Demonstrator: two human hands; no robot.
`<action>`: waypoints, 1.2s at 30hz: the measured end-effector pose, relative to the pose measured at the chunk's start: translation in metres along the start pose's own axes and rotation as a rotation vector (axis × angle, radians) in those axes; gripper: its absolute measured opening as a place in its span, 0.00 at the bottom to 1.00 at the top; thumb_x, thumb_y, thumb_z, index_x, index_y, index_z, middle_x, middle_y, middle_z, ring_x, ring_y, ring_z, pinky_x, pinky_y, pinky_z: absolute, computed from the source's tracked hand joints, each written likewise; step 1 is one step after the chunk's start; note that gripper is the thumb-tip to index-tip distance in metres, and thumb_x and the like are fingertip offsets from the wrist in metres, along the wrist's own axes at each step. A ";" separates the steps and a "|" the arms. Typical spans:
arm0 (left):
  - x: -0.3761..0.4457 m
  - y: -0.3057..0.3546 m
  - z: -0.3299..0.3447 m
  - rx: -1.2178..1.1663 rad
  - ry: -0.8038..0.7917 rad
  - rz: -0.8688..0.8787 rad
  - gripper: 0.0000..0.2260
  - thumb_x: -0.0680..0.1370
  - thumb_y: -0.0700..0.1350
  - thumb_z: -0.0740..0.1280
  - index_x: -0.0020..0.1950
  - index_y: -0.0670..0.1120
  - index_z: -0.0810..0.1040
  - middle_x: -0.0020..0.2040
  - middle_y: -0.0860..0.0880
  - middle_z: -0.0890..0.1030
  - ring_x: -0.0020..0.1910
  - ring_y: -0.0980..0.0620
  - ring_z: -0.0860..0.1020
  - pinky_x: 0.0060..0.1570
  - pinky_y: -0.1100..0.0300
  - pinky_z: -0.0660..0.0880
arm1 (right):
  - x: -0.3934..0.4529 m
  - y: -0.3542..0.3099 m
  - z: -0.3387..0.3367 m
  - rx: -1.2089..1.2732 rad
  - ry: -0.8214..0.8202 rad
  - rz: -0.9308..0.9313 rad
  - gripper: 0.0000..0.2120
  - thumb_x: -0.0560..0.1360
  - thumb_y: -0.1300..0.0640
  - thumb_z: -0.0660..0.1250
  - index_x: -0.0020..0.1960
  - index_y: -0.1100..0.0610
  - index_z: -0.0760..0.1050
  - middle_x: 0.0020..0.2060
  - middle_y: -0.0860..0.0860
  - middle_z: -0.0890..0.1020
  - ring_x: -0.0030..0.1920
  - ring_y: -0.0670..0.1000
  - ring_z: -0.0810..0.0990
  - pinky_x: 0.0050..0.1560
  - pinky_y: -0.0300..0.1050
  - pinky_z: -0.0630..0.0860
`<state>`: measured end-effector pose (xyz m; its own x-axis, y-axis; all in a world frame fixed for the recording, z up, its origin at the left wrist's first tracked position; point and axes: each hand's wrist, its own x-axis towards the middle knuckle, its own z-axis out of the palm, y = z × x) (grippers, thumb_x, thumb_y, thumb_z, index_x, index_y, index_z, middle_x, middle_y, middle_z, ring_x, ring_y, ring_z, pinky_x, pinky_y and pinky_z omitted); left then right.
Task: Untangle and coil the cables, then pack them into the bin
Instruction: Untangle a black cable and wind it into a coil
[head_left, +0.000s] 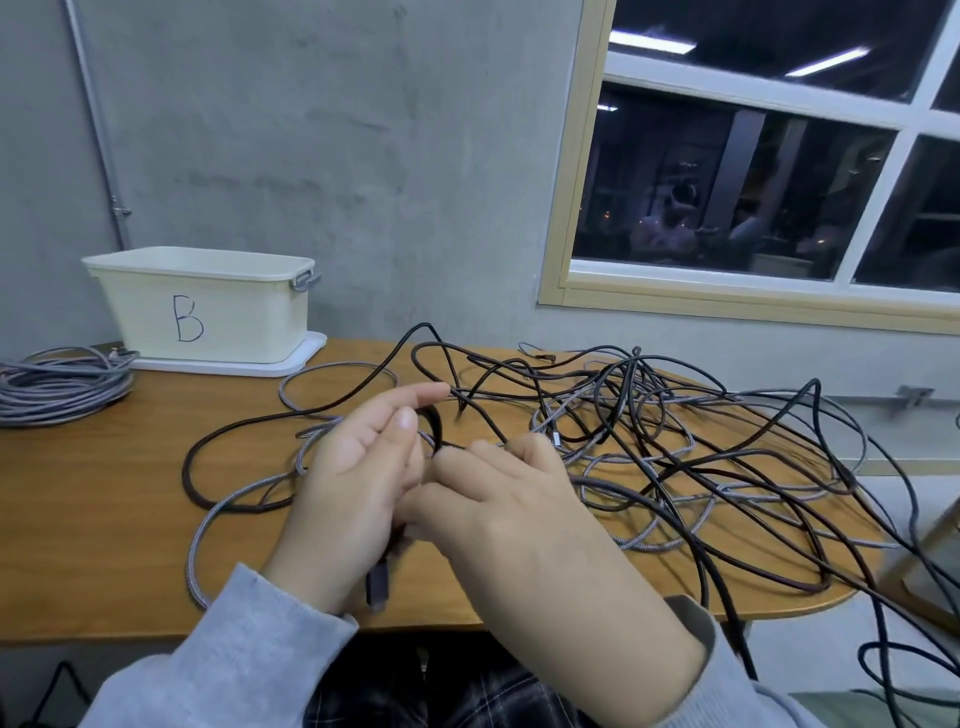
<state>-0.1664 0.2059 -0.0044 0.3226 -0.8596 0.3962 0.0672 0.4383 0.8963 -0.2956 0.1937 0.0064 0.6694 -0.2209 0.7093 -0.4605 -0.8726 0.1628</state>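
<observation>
Cables still sprawl in a knot across the table's right half and spill over its right edge. The left hand and right hand, close together near the front edge, each pinch a black cable. One grey coil lies at the back left corner; the bin, marked "B", waits beside it. Most work remains.

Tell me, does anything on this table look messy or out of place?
Yes. The tangled cables sprawl over the table's right half, and several strands hang over its right edge toward the floor. The grey coil sits neatly beside bin B, not in it.
</observation>
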 end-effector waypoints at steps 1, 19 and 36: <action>-0.001 0.001 0.001 -0.004 -0.009 -0.007 0.13 0.83 0.41 0.54 0.56 0.47 0.78 0.23 0.53 0.65 0.19 0.60 0.60 0.19 0.69 0.59 | 0.001 0.002 0.002 0.007 0.040 -0.014 0.09 0.72 0.57 0.59 0.43 0.50 0.78 0.38 0.46 0.75 0.39 0.49 0.72 0.43 0.47 0.63; -0.006 0.016 -0.009 -0.547 -0.529 -0.402 0.18 0.79 0.53 0.63 0.63 0.43 0.77 0.22 0.51 0.61 0.16 0.59 0.59 0.15 0.71 0.60 | -0.012 0.037 0.013 0.457 0.037 0.435 0.20 0.79 0.41 0.50 0.66 0.44 0.71 0.54 0.43 0.77 0.54 0.40 0.74 0.52 0.39 0.72; -0.013 0.015 0.011 -0.287 -0.233 -0.256 0.18 0.77 0.54 0.57 0.55 0.42 0.77 0.27 0.48 0.66 0.19 0.53 0.62 0.24 0.58 0.71 | -0.015 0.039 0.019 0.518 0.092 0.779 0.16 0.77 0.42 0.49 0.42 0.48 0.71 0.30 0.47 0.76 0.34 0.46 0.74 0.35 0.46 0.70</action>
<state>-0.1804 0.2212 0.0063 0.0428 -0.9716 0.2327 0.3873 0.2309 0.8926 -0.3132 0.1547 -0.0108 0.2226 -0.8085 0.5448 -0.4273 -0.5832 -0.6909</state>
